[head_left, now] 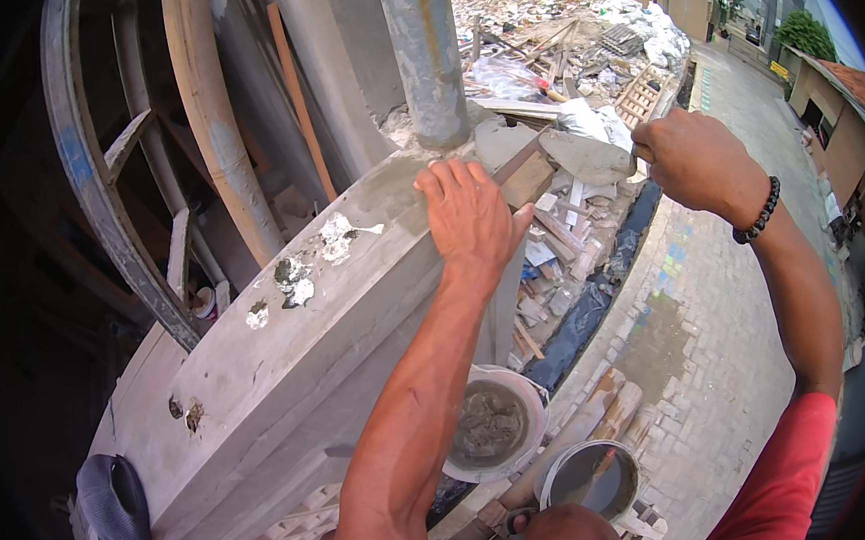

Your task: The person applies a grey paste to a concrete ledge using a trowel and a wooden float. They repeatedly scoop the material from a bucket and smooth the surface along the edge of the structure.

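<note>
My left hand [471, 215] lies on the top of a grey concrete ledge [372, 259], fingers slightly bent and thumb apart, holding nothing. Just right of its fingertips a short wooden piece [526, 179] projects at the ledge's end. My right hand [698, 163] is raised to the right, closed round the handle of a trowel, most of which it hides. The trowel's grey blade [590, 157] points left, close above the wooden piece. Wet grey mortar [504, 143] shows behind the wood, near the foot of a metal pipe [426, 65].
Below the ledge stand a bucket of mortar [491, 422] and a bucket of murky liquid [592, 482], beside wooden poles [615, 410]. A dark cap [114, 507] sits at the ledge's near end. Ladder-like framing [84, 164] leans left; a dark ditch [595, 304] and rubble [561, 236] lie right.
</note>
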`<state>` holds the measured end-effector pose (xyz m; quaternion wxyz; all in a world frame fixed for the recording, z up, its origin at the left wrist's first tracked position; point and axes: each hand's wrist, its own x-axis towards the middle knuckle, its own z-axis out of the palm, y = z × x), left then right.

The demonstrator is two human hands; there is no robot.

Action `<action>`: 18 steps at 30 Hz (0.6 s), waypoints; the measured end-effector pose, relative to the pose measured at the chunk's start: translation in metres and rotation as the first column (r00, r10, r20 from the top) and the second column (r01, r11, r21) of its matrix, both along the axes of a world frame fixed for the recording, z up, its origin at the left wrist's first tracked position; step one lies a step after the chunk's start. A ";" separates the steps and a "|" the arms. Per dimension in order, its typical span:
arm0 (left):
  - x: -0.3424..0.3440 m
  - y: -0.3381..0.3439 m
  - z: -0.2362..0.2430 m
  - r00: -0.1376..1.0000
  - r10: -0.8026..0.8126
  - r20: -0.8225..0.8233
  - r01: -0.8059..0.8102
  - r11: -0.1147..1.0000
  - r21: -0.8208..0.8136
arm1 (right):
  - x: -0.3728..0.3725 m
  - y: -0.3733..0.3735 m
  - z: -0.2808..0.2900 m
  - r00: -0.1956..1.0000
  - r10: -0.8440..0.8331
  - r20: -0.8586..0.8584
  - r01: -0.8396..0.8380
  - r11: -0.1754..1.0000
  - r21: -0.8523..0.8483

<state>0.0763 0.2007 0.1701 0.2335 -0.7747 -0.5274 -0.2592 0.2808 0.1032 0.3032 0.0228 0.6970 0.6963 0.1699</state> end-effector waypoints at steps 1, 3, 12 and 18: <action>-0.002 0.001 0.000 1.000 0.008 -0.004 -0.008 1.000 -0.006 | 0.005 -0.004 0.002 1.000 -0.026 -0.006 0.026 0.999 -0.031; 0.000 0.000 0.001 1.000 0.006 -0.003 -0.006 1.000 -0.003 | 0.035 -0.006 -0.005 0.979 -0.006 -0.203 0.002 1.000 -0.022; 0.004 0.000 0.000 1.000 0.005 -0.014 -0.005 1.000 -0.002 | 0.066 0.031 -0.103 -0.088 -0.124 -0.988 -0.244 0.965 -0.099; 0.002 0.001 0.003 0.999 0.005 -0.042 -0.009 0.996 -0.094 | 0.046 0.065 -0.148 -0.222 -0.132 -0.966 -0.295 0.953 -0.062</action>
